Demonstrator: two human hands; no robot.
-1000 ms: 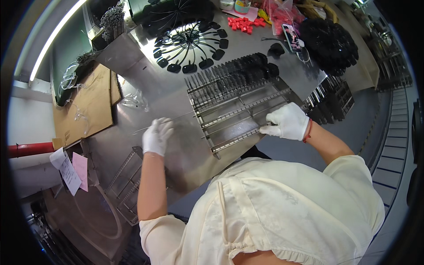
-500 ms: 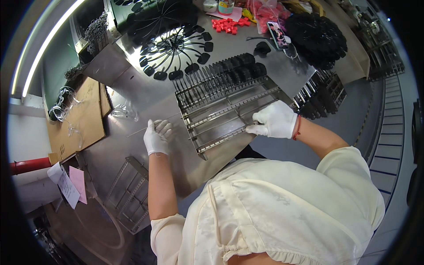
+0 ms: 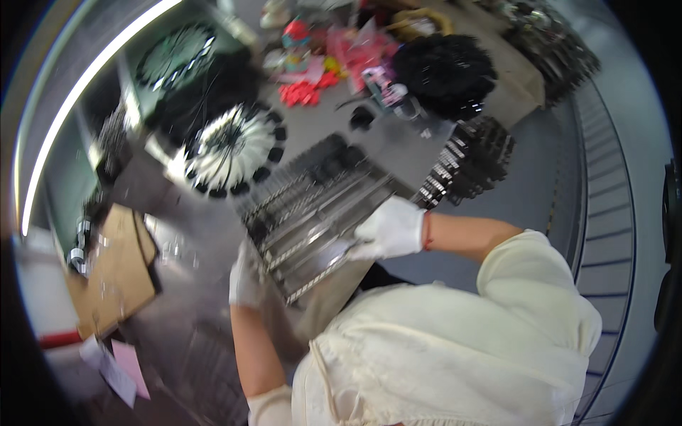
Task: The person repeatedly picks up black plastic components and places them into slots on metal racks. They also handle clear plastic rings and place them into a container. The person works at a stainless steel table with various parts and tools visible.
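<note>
Table: smooth grey metal (image 3: 206,224) with soft glints, blurred like most of the view.
Right hand: in a white fabric glove (image 3: 392,228), thumb and fingers bent at the near right edge of the rack; whether they gripped it could not be told.
Left hand: gloved alike (image 3: 247,278), just beside the rack's left end; blur hid whether the fingers were open or closed, or held anything.
Rack: a flat metal frame (image 3: 323,234) of straight, parallel rails with notched edges, lying slantwise on the table between the two hands, its nearest rail running from the right fingertips down toward the left.
Black pieces: thin and dark (image 3: 320,167), standing in a close row along the rack's far side, well apart from the right fingers.
Black wheel: slender stalks (image 3: 231,145) spread like spokes, their ends broad and rounded, beyond the rack to the left.
Red bits: small, chunky and bright (image 3: 298,94), heaped near a crinkled pink plastic bag (image 3: 359,50).
Black heap: round and bristly (image 3: 447,74), at the far right.
Cardboard: flat, brown and matte (image 3: 117,273), at the left.
</note>
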